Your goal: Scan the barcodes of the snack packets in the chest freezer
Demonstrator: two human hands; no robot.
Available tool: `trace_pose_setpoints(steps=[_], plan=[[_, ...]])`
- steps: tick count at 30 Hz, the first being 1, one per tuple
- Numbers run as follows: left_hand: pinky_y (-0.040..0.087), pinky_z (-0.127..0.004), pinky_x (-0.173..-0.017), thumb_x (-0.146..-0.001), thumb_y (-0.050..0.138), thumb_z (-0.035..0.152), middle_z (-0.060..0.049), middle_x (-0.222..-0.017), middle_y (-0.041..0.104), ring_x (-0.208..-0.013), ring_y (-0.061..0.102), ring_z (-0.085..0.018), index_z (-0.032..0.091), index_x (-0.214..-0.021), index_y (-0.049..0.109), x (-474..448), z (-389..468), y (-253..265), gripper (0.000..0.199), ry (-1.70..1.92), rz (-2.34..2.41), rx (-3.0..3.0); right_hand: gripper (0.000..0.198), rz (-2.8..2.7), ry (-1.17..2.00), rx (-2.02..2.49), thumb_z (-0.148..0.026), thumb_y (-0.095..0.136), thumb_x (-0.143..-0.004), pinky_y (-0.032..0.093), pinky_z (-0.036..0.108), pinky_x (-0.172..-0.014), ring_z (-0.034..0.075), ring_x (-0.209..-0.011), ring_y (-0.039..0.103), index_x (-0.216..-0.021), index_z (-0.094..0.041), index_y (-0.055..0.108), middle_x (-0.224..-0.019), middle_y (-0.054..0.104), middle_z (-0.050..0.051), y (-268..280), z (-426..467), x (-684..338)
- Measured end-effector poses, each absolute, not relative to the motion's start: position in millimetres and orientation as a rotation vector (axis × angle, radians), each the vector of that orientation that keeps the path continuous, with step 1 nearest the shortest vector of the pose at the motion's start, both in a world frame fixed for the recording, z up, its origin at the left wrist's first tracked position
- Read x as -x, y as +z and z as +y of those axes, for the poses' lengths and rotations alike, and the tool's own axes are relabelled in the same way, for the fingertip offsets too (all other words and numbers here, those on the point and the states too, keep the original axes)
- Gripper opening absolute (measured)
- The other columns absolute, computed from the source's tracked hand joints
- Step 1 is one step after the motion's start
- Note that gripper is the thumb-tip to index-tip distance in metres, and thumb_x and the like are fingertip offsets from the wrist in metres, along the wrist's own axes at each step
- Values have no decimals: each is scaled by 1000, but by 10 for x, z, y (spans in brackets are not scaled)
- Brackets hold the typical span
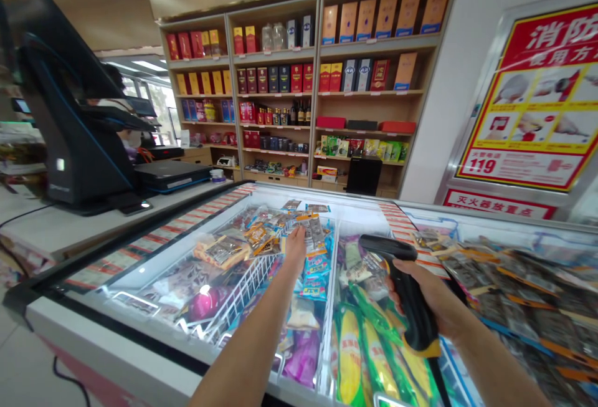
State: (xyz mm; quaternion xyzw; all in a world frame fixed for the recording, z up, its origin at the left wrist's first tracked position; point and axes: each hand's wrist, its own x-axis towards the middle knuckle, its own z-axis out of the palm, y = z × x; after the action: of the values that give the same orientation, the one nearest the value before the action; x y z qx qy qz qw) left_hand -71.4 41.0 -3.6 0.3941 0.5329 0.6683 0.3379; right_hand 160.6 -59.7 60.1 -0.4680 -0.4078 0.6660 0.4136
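Note:
My right hand [432, 292] is wrapped round the grip of a black and yellow handheld barcode scanner [415, 307]. Its head points left, above the packaged corn [350, 344] in the freezer. Further left and forward, my left hand [296, 242] is closed on the edge of an orange snack packet [314, 232] with a clear window showing dark contents. Below that packet lie blue packets [315, 276]. More orange and brown packets [259, 235] lie just left of the hand, and two small packets rest beyond it on the glass or ledge.
The chest freezer [93, 326] has white wire dividers [243, 295]. To the right are heaped dark packets [523, 282]. A checkout terminal [70, 120] stands on the left counter. Shelves [275, 58] of boxes line the back wall, beside a red fire-safety poster [537, 101].

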Motion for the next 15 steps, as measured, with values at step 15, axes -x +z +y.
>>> trace_pose_setpoints(steps=[15], plan=[[38, -23, -51, -63, 57, 43, -1, -61, 61, -55, 54, -13, 14, -74, 60, 834, 361, 64, 31, 1360, 1334, -1346, 21, -1100, 1599, 1184, -36, 55, -70, 40, 18, -35, 8, -39, 49, -75, -16, 53, -52, 54, -2, 589, -744, -1419]])
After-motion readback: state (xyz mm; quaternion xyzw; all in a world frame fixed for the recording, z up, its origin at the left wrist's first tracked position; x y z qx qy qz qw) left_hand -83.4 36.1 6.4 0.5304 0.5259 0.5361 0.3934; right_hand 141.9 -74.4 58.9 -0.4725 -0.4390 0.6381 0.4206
